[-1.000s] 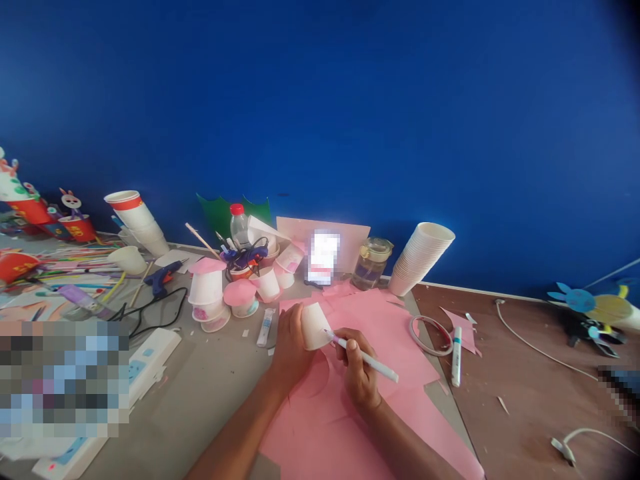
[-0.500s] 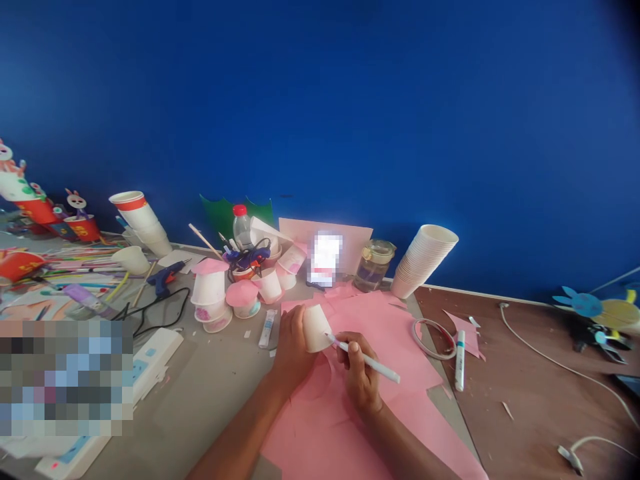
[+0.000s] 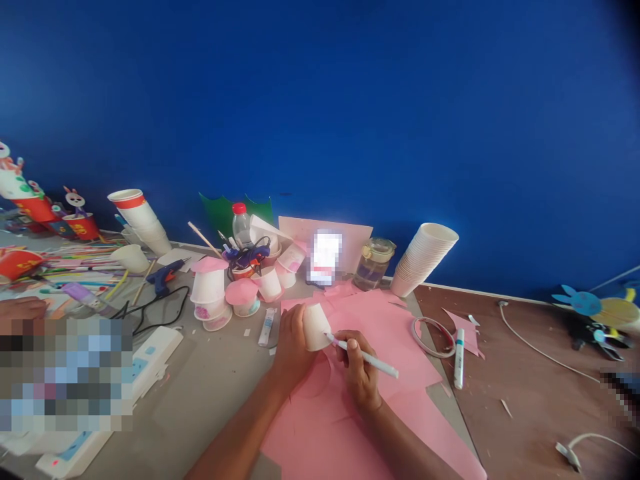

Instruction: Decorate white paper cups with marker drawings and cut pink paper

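while the left hand (image 3: 294,343) curls round a white paper cup (image 3: 317,327), held above pink paper (image 3: 385,327), the right hand (image 3: 358,371) pinches a white marker (image 3: 367,358), tip at the cup's wall; the cup looks light and thin, apt to dent if squeezed, so best held gently by its body; far off, a glass jar (image 3: 373,265) holds liquid (image 3: 371,275) beside stacked paper cups (image 3: 423,259)

Left hand (image 3: 294,340) and right hand (image 3: 358,371) curl close together.

A deep blue wall (image 3: 320,113) backs a brown worktop (image 3: 530,393).
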The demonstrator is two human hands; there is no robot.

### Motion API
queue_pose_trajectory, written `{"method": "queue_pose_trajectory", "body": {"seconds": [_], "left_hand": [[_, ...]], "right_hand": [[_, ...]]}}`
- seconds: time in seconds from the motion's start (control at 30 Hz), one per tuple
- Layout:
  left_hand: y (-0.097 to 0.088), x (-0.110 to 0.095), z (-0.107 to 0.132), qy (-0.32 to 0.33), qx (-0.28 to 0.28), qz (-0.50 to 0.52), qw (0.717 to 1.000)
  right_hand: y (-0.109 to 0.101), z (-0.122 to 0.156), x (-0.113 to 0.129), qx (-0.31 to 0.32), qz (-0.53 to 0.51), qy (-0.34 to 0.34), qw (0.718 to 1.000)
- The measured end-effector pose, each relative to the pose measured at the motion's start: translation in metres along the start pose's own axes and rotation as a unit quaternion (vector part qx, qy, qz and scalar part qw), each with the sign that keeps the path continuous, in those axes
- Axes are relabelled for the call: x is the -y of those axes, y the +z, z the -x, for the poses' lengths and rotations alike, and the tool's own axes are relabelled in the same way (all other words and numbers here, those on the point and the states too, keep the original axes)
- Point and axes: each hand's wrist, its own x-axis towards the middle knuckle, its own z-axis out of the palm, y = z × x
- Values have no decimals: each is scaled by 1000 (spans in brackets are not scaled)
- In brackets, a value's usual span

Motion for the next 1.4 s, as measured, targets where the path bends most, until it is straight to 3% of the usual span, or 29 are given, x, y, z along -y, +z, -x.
{"method": "queue_pose_trajectory", "body": {"seconds": [1.4], "left_hand": [[1,-1,-1,12,-5,-11,1000]], "right_hand": [[0,0,-1,2,6,15,1000]]}}
